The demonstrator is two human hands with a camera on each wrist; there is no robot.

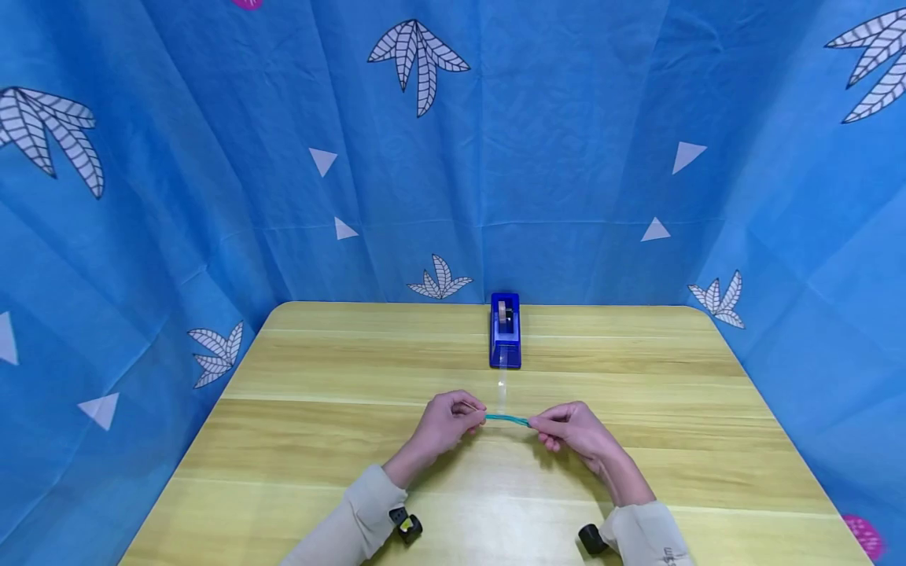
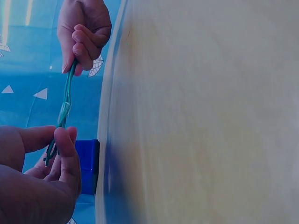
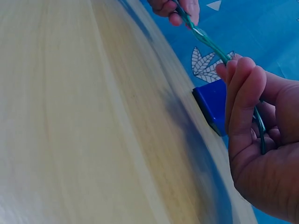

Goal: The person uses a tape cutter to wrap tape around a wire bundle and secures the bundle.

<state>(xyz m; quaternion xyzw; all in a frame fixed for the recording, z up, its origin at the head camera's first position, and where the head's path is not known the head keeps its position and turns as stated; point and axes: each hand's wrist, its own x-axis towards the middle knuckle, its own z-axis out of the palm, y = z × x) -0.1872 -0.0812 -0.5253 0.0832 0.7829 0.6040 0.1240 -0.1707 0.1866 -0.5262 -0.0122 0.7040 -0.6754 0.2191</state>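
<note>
A slim bundle of green wires (image 1: 506, 419) stretches between the two hands above the table. My left hand (image 1: 449, 424) pinches one end between thumb and fingertips; short wire ends poke out past its grip in the left wrist view. At the other end, my right hand (image 1: 576, 432) grips the bundle with thumb and curled fingers. A glossy piece of clear tape (image 2: 64, 111) lies on the wires close to the left fingertips; how far it wraps around them I cannot tell. From the blue tape dispenser (image 1: 505, 332), a clear tape strip (image 1: 502, 391) runs toward the wires.
The dispenser stands at the back middle of the wood-patterned table (image 1: 318, 456), beyond both hands. A blue curtain (image 1: 566, 157) with leaf and triangle prints hangs behind the table and along its sides. Small black devices (image 1: 406, 525) sit at both sleeve cuffs.
</note>
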